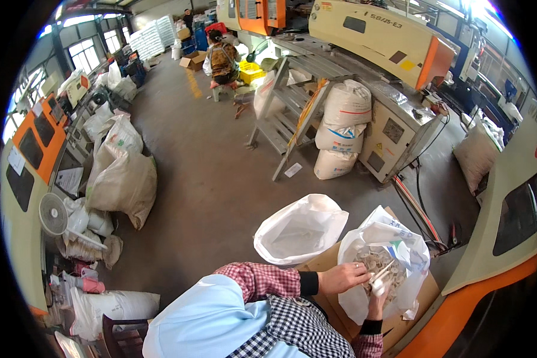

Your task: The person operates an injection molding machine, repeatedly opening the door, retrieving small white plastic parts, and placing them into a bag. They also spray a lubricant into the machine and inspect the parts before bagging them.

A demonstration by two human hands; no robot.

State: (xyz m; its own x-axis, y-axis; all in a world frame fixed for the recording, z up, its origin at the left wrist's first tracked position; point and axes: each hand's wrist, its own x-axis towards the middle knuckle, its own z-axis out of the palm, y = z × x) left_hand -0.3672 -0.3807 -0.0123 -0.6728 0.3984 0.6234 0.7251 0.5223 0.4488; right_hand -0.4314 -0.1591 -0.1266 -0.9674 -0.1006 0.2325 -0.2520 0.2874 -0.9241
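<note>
Over the mouth of an open white woven sack (pixel 417 244), my two hands are close together. My right hand (pixel 376 303), coming up from the lower edge, is closed on a small white plastic piece (pixel 383 275) with thin prongs. The fingers of my left hand (pixel 343 278) are drawn together at the left side of the piece; whether they grip part of it is too small to make out. Inside the sack lie many small translucent plastic parts (pixel 371 260). A second open white sack (pixel 301 230) stands just beyond my left forearm.
Cardboard (pixel 334 316) surrounds the near sack. At the right stands a beige and orange machine (pixel 489 256). Ahead are a metal step ladder (pixel 286 122) and stacked full sacks (pixel 340 131). Large bags (pixel 125 173) line the left. A person (pixel 222 59) sits farther off by a yellow crate (pixel 250 73).
</note>
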